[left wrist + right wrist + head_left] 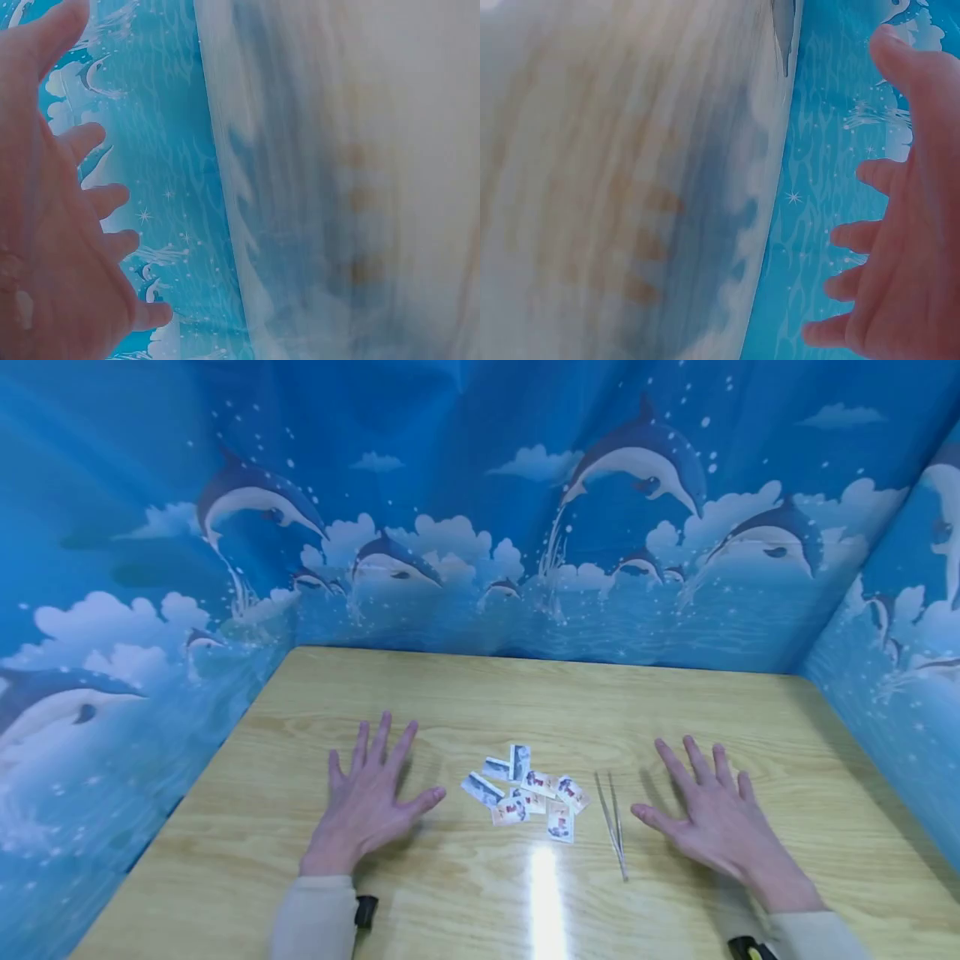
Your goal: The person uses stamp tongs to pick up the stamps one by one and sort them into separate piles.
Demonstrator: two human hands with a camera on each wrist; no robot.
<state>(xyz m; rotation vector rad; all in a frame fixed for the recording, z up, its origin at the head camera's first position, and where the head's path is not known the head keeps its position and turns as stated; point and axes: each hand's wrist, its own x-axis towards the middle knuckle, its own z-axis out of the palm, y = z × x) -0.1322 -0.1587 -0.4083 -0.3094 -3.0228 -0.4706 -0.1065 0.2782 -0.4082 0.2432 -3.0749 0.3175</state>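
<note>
Several small printed paper stamps (510, 811) lie in a loose, partly overlapping cluster on the wooden table (480, 693). Just right of them lie metal tweezers (617, 827), tips pointing away from the person. My left hand (367, 810) is spread palm down left of the stamps, holding nothing. To the right of the tweezers, my right hand (716, 822) is likewise spread palm down with its fingers apart and nothing in it. Both wrist views show the left palm (60, 247) and right palm (907, 270) bare.
A blue curtain (450, 510) printed with dolphins and clouds stands behind the table and along both sides. A bright light reflection (547, 902) falls on the table in front of the stamps. Dark straps (366, 912) show at the cuffs.
</note>
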